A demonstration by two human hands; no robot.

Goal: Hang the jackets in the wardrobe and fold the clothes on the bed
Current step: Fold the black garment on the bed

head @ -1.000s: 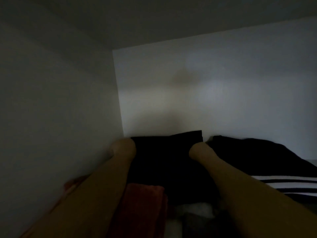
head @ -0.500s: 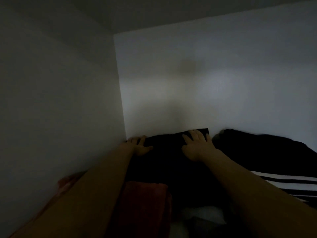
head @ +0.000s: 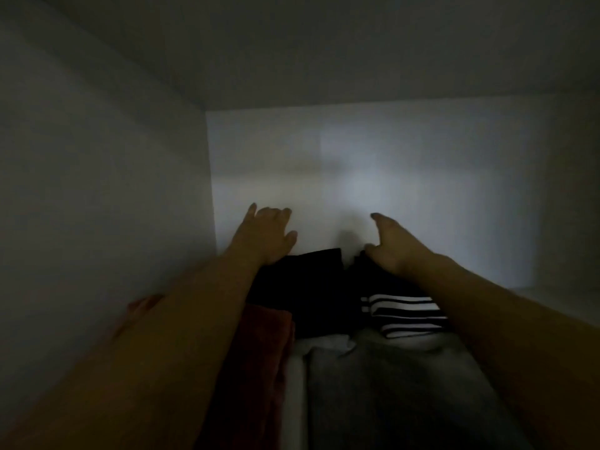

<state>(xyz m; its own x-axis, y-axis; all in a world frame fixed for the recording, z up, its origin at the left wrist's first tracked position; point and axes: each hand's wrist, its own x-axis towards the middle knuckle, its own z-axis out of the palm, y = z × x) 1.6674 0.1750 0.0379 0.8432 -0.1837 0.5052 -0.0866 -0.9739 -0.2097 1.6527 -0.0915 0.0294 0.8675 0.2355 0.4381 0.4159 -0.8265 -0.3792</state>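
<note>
Head view, dim: our left hand [head: 268,237] spread, right hand [head: 388,245] loose, neither holding. Black folded garment [head: 302,280] lies just below both, probably nearer the left.

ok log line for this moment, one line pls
place: dim wardrobe shelf | left hand: open, above folded black garment | right hand: open, over striped black garment | holding: nothing
</note>
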